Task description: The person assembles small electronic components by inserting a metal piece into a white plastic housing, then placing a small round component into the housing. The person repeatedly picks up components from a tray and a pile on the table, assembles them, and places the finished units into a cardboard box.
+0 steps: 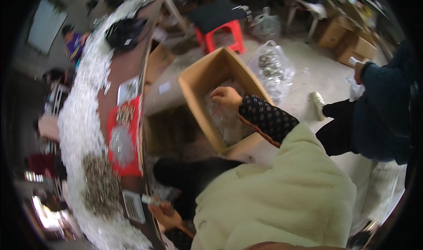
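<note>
My right hand (227, 98) reaches over an open cardboard box (198, 111), its fingers drawn together. Whatever they may hold is too small to make out. Inside the box lie clear plastic bags (231, 126), below the hand. Down at the table's edge my left hand (166, 215) is closed around a small white piece (147, 200), blurred by motion. Next to that hand, a white tray or card with grey stripes (133, 206) lies on the brown table (125, 67). A red mat (137, 155) farther along carries a clear plastic bag (121, 145) and small metallic pieces (126, 113).
A long heap of white pieces (79, 113) covers the table's far side, with a brownish pile (101, 186) on it. Past the box are a red stool (238, 36), a filled clear bag (273, 67) and cartons (339, 32). Another person (383, 104) stands at right.
</note>
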{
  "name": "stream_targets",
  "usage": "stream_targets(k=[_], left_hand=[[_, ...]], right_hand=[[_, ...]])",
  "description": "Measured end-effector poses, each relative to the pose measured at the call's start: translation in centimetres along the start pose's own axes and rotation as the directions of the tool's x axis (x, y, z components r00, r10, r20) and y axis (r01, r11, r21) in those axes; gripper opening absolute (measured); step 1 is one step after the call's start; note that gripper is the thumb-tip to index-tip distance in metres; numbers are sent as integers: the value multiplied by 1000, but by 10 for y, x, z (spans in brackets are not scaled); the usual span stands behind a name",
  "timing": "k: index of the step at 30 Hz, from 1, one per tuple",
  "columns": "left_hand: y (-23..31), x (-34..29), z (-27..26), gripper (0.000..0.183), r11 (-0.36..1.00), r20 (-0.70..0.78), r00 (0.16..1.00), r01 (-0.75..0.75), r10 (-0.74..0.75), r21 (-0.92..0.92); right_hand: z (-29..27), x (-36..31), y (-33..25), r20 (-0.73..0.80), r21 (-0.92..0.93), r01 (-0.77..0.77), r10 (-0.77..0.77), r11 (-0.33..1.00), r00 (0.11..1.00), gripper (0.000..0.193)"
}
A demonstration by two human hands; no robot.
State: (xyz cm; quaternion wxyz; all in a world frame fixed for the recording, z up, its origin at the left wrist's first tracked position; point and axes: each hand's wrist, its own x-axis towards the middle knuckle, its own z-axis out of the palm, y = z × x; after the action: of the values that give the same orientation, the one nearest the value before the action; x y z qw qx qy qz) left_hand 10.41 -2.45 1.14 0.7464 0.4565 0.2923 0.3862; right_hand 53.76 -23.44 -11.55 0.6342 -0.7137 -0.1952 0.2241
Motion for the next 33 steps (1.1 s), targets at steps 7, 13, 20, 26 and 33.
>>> stream_targets(k=[7,13,20,26,33], left_hand=[[8,-14,29,22,963,129,991,-12,48,-269],[23,-30,20,19,915,80,994,-39,77,-401],[27,-38,-1,16,949,-13,995,-102,103,-297],[26,-39,-22,15,946,-54,997,-74,60,-315],[16,-37,-57,16,824,-95,995,-70,20,-563]], right_hand=[[189,-116,-178,473,314,378,-489,871,733,20],[250,-153,-216,572,326,534,-612,780,545,28],[272,-166,-216,661,141,773,-640,619,392,29],[297,-178,-215,722,38,774,-553,632,416,26],[332,-159,-206,816,124,429,-337,895,469,21]])
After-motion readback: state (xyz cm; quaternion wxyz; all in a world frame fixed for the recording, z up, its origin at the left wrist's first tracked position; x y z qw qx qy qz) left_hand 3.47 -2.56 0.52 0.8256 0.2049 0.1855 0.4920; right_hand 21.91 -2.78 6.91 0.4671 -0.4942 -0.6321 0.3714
